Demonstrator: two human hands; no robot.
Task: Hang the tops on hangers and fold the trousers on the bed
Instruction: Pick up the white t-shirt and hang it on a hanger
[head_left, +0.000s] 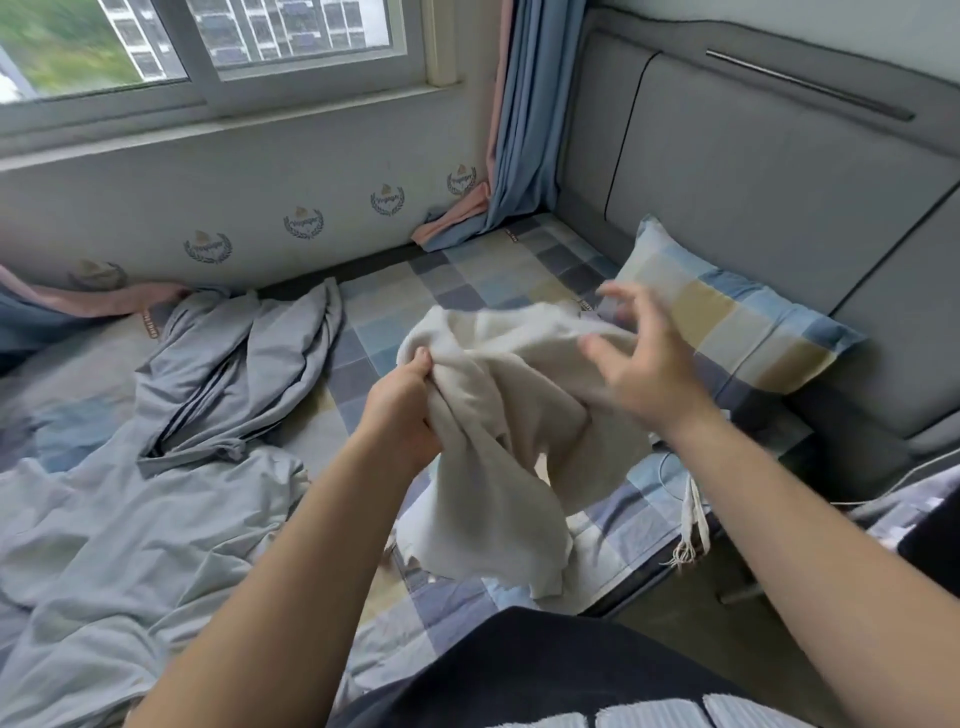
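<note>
The person's dark top (519, 670) fills the lower edge of the view. Above it, the left hand (402, 410) grips a bunched fold of the cream-coloured soft cloth garment (498, 441), fingers curled tightly round it. The right hand (639, 374) is spread wide and holds nothing. Motion blur hides whether it touches the cloth. The garment hangs above the blue-and-beige checked bed sheet (410, 296), near the mattress edge.

Risks:
- One-handed grip: the trailing cloth may slip and drop off the bed edge.
- While bunched, it cannot be told as top or trousers, so it could be handled the wrong way.
- No hanger is in view.

Obstructions:
- The crumpled grey-blue duvet (156, 467) takes up folding space to the left.
- The checked rectangular pillow (727, 332) lies just beyond the right hand.
- The white fringed cord (693, 525) at the bed edge could snag the cloth.
</note>
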